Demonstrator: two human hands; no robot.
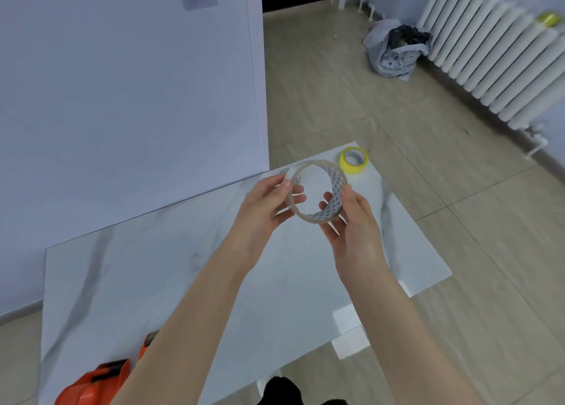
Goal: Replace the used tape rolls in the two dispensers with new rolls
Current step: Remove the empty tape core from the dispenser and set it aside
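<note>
so over at the near left corner of the marble table [171, 261] there's the orange dispenser [97, 383], half out of view past the bottom edge. a second bit of orange [148, 342] pokes up just beside it, behind my left forearm, can't tell if that's the other dispenser or part of the same one.

moving right, my left hand [263, 209] is curled onto the near-left rim of the clear tape roll [318, 190], thumb on the outer edge and a fingertip hooked in through the hole. my right hand [351, 221] has the opposite side, thumb on the outside, fingers tucked under and into the core. so both hands are closed on the same roll, held up off the table out in front of me, neither one free.

the roll's hole faces roughly toward me and a bit up, so its axis runs along my line of sight. looks pretty thin, only a skinny band of tape around the patterned core, so i'd guess it's the used one, not sure though.

further right at the far corner sits the yellow tape roll [353, 160], lying with its hole tipped up. it's just past the clear roll and closer to my right hand, so i figure that's the hand that'd reach for it. the dispenser is back down by my left elbow, well apart from both rolls.
</note>
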